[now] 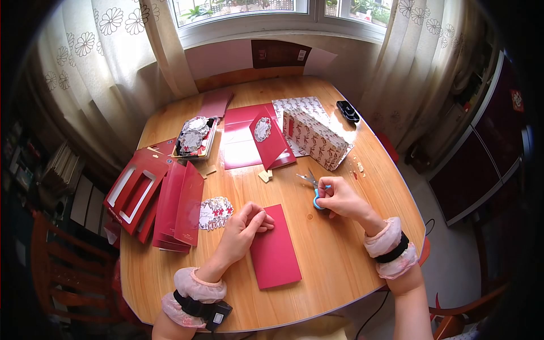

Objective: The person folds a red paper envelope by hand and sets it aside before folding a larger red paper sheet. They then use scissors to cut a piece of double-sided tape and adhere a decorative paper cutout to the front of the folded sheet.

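My right hand [341, 198] is closed around the blue handles of a pair of scissors [316, 196]. The blades are parted and point away toward the far left. Over the top left edge of a plain red folded card [276, 252] is my left hand [247, 225], its thumb and fingers pressed together. Whether a small thing is between those fingertips is hidden. The card lies flat on the wooden table [340, 266]. Just left of that hand lies a white lacy-edged paper cutout [215, 213] with red and dark print.
Red cards [180, 204] stand folded at left beside a red window box [133, 190]. A tray of cutouts [195, 136] sits behind them. Farther back are a decorated red card [269, 139], a patterned folded card [317, 139] and a black object [347, 111]. Paper scraps [265, 175] lie mid-table.
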Available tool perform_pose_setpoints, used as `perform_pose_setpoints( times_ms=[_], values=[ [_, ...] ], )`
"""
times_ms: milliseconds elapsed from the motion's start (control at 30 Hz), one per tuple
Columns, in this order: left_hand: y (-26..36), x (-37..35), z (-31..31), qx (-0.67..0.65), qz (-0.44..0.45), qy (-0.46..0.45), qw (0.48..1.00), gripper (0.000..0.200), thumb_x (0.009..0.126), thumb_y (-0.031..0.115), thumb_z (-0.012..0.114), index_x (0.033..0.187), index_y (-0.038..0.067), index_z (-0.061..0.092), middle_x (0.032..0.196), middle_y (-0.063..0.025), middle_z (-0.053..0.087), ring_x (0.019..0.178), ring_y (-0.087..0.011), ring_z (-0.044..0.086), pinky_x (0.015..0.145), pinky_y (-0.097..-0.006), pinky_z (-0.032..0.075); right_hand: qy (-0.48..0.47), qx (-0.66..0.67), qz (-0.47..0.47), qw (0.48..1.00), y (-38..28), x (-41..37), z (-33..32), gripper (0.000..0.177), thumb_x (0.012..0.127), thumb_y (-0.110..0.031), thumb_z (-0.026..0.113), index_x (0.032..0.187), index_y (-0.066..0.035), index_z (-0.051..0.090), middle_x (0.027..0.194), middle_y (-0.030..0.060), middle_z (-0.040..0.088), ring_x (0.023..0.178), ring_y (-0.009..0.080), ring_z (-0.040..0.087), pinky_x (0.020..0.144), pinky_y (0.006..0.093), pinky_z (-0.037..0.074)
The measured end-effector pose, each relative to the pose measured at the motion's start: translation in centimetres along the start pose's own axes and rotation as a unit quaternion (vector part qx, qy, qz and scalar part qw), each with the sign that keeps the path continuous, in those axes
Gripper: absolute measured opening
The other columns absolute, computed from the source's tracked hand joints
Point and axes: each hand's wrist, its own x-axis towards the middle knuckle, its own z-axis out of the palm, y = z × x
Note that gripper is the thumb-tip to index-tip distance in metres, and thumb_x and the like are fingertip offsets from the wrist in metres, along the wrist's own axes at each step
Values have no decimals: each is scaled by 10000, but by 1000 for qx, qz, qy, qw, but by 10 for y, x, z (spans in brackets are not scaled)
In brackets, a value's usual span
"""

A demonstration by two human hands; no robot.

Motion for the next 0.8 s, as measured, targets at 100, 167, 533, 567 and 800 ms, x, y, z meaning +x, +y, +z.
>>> perform_pose_setpoints(
  times_ms=[100, 167, 533, 567, 800],
  values=[
    [1, 0, 0, 5, 1, 0, 1000, 184, 1023, 171, 488, 987, 0, 546, 935, -87, 684, 872, -138, 673, 782, -248, 543, 0, 5, -5, 1000, -3, -1, 0, 139, 781, -59, 664, 814, -46, 529, 674, 4, 538, 588, 73, 546, 411, 246, 466],
    [1, 0, 0, 2, 1, 0, 1000, 182, 1022, 170, 492, 991, 0, 549, 933, -85, 683, 873, -137, 673, 781, -247, 543, -20, -14, -3, 1000, -4, -1, -4, 120, 786, -46, 646, 813, -45, 529, 682, -1, 551, 598, 63, 539, 463, 236, 465],
    [-3, 0, -1, -1, 15, -18, 1000, 184, 1017, 185, 526, 1026, 7, 570, 944, -60, 674, 878, -116, 665, 784, -228, 537, -36, 82, -157, 983, -33, -13, 65, 106, 914, -46, 645, 983, 31, 668, 860, 35, 671, 718, 52, 617, 624, 205, 500],
    [-3, 0, -2, -1, 18, -22, 1000, 189, 1014, 188, 532, 1030, 4, 569, 945, -62, 673, 883, -117, 665, 785, -230, 538, -37, 82, -158, 983, -32, -13, 70, 106, 914, -46, 645, 983, 31, 668, 860, 35, 671, 718, 52, 617, 624, 205, 500],
    [-4, -1, -2, -19, 20, -19, 999, 203, 990, 193, 582, 1002, -10, 584, 911, -61, 684, 858, -105, 655, 783, -244, 545, -70, 151, -176, 970, -30, -13, 79, 142, 929, -69, 645, 1026, 33, 665, 858, 38, 678, 738, 65, 626, 636, 211, 505]
  ],
)
